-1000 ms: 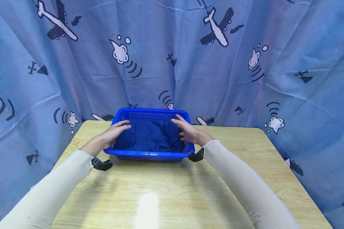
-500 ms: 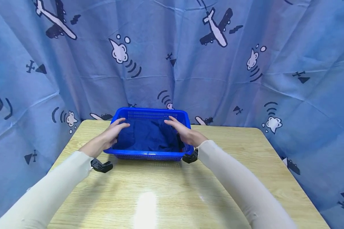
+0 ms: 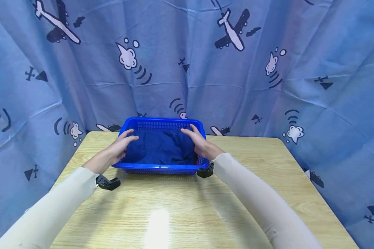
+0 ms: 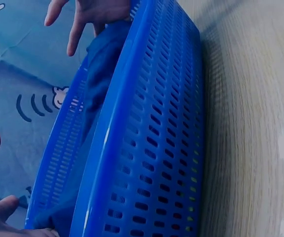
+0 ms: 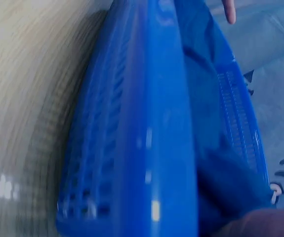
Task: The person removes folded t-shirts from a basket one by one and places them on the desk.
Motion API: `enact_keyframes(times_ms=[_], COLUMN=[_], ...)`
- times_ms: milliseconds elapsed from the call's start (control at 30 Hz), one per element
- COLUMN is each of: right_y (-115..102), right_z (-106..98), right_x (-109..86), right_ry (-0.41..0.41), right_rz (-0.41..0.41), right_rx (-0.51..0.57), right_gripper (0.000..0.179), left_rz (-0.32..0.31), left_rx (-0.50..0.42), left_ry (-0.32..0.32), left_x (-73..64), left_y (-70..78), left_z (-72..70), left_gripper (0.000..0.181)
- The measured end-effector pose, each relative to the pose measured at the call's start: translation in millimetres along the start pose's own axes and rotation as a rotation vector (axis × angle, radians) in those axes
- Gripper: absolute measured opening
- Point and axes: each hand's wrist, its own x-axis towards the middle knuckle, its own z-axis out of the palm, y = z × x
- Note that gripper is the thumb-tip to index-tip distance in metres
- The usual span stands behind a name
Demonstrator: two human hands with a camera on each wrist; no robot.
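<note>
Below, shiny wooden table [image 3: 205, 207], behind, blue airplane-print curtain [image 3: 162, 31], left grip [image 3: 119, 147] and right grip [image 3: 201, 143] at basket [image 3: 162, 167], both spread apart.

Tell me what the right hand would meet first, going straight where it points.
Probably the blue basket's back wall, near its right end: the right hand points forward and slightly left in the head view. Depth is unclear; if it clears the rim, the curtain would come first.
</note>
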Motion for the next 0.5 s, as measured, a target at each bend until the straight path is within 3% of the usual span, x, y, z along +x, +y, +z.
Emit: enact_keyframes(times_ms=[167, 267, 367, 500], right_y=[-2, -5, -7, -6], right_z=[18, 26, 27, 17], right_x=[-4.2, -9.5, -11.6, -7.6], right_ry=[0.201, 0.290, 0.287, 0.181], right_rz=[-0.028, 0.003, 0.041, 0.099], right_rx=[-0.042, -0.077, -0.031, 0.045], right_gripper=[0.092, 0.090, 0.088, 0.089], left_rz=[0.010, 0.024, 0.030, 0.025], left_rx=[-0.046, -0.078, -0.095, -0.102], left_ry=[0.004, -0.008, -0.019, -0.069], left_x=[-1.4, -1.9, -0.7, 2.7], left_y=[-1.8, -2.9, -4.0, -5.3], left_z=[0.7, 2.4, 2.6, 1.2], left_gripper=[0.074, 0.073, 0.073, 0.074])
